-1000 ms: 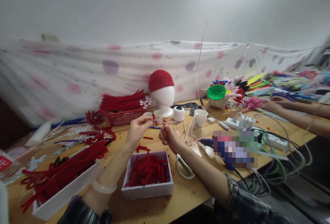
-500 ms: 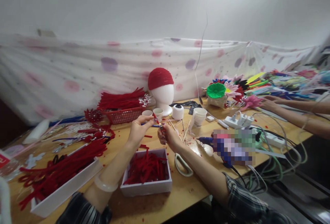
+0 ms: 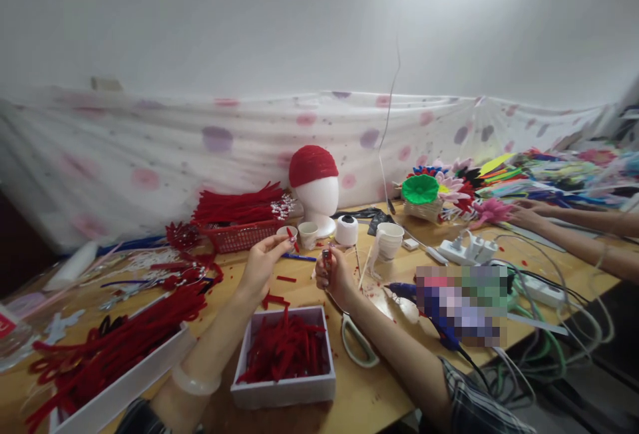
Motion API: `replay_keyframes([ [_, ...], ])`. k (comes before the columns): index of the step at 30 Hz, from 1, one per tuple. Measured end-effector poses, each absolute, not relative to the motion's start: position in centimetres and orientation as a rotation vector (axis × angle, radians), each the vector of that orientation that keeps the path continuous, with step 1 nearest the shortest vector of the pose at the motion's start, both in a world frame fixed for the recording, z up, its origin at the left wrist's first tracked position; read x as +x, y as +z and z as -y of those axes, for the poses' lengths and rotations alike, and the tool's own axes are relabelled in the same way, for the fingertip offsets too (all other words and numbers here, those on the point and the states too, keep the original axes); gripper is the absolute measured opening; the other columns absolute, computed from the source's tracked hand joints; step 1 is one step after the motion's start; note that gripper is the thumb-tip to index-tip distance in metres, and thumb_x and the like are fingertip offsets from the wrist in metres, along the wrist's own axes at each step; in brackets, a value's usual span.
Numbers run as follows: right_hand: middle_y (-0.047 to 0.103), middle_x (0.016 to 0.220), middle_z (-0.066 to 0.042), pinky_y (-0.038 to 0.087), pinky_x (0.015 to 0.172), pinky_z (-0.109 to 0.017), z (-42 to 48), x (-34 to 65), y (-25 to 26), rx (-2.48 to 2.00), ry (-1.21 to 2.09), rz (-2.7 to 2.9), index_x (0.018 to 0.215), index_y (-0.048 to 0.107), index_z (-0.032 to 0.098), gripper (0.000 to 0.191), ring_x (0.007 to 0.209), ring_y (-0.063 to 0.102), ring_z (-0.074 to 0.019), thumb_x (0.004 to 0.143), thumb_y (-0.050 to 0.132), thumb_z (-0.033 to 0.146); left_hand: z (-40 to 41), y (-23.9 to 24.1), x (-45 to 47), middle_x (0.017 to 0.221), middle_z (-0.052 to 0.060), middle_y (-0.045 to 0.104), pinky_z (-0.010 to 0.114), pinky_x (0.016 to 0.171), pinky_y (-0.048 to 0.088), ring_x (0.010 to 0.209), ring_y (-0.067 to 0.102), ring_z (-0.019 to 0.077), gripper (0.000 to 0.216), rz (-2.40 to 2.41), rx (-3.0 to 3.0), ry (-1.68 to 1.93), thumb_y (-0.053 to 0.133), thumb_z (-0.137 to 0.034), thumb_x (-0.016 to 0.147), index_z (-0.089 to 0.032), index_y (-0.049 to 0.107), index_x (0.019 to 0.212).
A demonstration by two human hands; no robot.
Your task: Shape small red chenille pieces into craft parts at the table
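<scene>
Scissors [image 3: 357,342], maybe cups [image 3: 308,235], near right hand [image 3: 337,275]

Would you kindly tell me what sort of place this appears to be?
Probably a handicraft workshop: a box of red pipe cleaners, a foam head wearing a red cap, and bright craft flowers beside a co-worker's arms.

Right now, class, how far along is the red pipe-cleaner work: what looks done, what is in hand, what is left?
Looks done: red looped ornaments lie beside the red plastic basket. In hand: the left hand pinches a short red pipe-cleaner piece; the right hand grips another small piece. Left: the white cardboard box is full of cut red pieces.
</scene>
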State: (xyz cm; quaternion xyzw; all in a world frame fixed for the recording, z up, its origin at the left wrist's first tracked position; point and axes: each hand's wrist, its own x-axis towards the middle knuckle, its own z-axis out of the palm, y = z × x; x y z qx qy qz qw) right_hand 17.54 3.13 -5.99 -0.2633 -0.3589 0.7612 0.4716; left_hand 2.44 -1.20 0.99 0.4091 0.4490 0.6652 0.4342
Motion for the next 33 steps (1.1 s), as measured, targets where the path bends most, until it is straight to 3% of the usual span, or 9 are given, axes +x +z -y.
replay_keyframes([
  [6,0.036,0.048,0.006,0.020,0.038,-0.020,-3.5,18.2,-5.9,-0.571,1.912,0.713,0.059,0.044,0.020,0.038,0.038,0.026,-0.0072,0.075,0.056,0.053,1.7,3.0,0.5,0.068,0.003,0.072,0.025,0.064,0.042,0.069,0.061,0.0159,0.028,-1.141,1.039,1.627,0.081,-0.031,0.044,-0.016,0.070,0.064],
  [11,0.038,0.048,0.005,0.025,0.040,-0.020,-3.7,18.5,-5.9,-0.576,1.980,0.699,0.059,0.045,0.020,0.039,0.039,0.031,-0.0081,0.072,0.060,0.053,1.8,4.0,-1.9,0.076,0.002,0.072,0.022,0.058,0.034,0.072,0.059,0.0134,0.032,-1.190,0.957,1.696,0.080,-0.031,0.046,-0.017,0.071,0.073],
  [21,0.040,0.053,0.004,0.030,0.041,-0.021,-3.5,19.1,-5.5,-0.528,2.051,0.676,0.062,0.044,0.020,0.038,0.042,0.034,-0.0086,0.076,0.062,0.050,3.3,5.8,-4.7,0.076,0.001,0.069,0.025,0.068,0.043,0.075,0.060,0.0154,0.028,-1.253,1.095,1.794,0.080,-0.033,0.054,-0.017,0.070,0.074],
  [26,0.037,0.055,0.004,0.035,0.043,-0.023,-3.1,19.4,-4.8,-0.453,2.042,0.593,0.062,0.042,0.020,0.035,0.045,0.035,-0.0102,0.078,0.062,0.045,3.9,6.1,-4.8,0.072,0.002,0.069,0.030,0.073,0.046,0.072,0.060,0.0182,0.014,-1.560,1.490,1.545,0.073,-0.031,0.064,-0.019,0.071,0.070],
  [30,0.035,0.056,0.003,0.035,0.043,-0.025,-2.7,19.3,-4.2,-0.469,2.096,0.595,0.061,0.040,0.021,0.036,0.046,0.035,-0.0111,0.082,0.056,0.046,4.1,6.0,-4.2,0.078,0.004,0.071,0.033,0.086,0.044,0.090,0.060,0.0248,0.004,-1.691,1.733,1.422,0.074,-0.025,0.062,-0.022,0.073,0.063],
  [33,0.035,0.057,0.002,0.034,0.043,-0.026,-2.8,19.4,-4.0,-0.504,2.055,0.618,0.061,0.041,0.021,0.036,0.046,0.034,-0.0116,0.083,0.054,0.047,4.2,5.7,-4.5,0.076,0.004,0.072,0.032,0.080,0.045,0.081,0.061,0.0237,0.006,-1.718,1.730,1.239,0.075,-0.027,0.063,-0.022,0.075,0.067],
])
